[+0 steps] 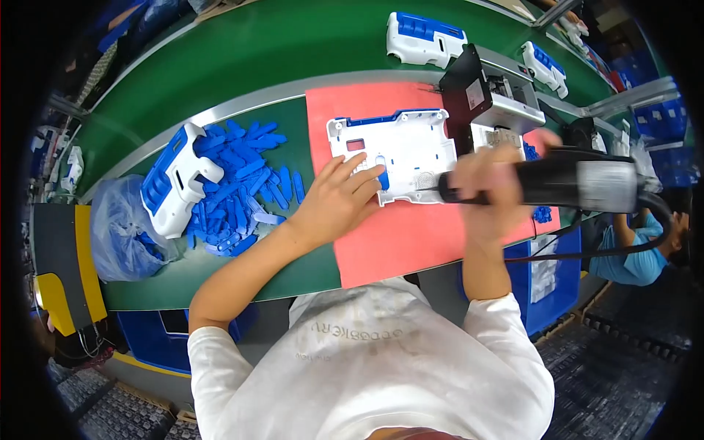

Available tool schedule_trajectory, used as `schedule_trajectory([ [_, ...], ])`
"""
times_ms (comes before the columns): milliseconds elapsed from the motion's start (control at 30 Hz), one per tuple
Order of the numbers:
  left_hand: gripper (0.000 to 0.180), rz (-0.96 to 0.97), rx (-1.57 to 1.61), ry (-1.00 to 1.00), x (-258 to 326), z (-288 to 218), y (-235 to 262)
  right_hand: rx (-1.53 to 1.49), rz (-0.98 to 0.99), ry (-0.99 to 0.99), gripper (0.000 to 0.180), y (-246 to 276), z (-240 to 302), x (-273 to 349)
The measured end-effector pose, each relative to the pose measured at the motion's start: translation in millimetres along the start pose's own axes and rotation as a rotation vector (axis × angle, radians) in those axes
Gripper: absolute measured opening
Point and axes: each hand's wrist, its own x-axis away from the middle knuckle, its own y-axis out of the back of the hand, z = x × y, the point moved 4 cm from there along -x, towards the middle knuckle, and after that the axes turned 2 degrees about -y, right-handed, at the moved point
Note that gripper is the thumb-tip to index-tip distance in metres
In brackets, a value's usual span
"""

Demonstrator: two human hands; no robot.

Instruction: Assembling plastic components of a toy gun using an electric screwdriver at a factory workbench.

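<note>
A white plastic housing shell [411, 150] with a blue edge lies inner side up on a red mat [396, 246] in front of me. My left hand [341, 194] rests on the shell's left part, its fingers stretched out, with fingertips by a small blue strip [383, 178] in the shell. My right hand [491, 183], smeared by motion, is wrapped round a black electric screwdriver [546, 183]. The tool lies sideways, its thin bit pointing left over the shell's lower right part. Whether the bit touches a screw, I cannot tell.
Left of the mat lies a heap of blue plastic strips [238, 176] beside an assembled white-and-blue housing [176, 180] and a clear plastic bag [121, 227]. A black-and-metal device [506, 103] stands behind my right hand. More housings [425, 40] sit on the green belt. A person [634, 249] is at far right.
</note>
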Motion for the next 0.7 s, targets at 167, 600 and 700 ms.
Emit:
schedule_trajectory([
  [167, 0.027, 0.078, 0.407, 0.294, -48, 3, 75, -0.111, -0.178, 0.040, 0.051, 54, 50, -22],
  [600, 0.036, -0.311, -0.416, 0.416, -73, 195, 99, 0.553, -0.266, -0.036, 0.044, 83, -3, 7],
  [700, 0.033, -0.220, -0.694, 0.569, -68, 235, 80, 0.598, -0.254, -0.052, 0.045, 89, -7, 9],
])
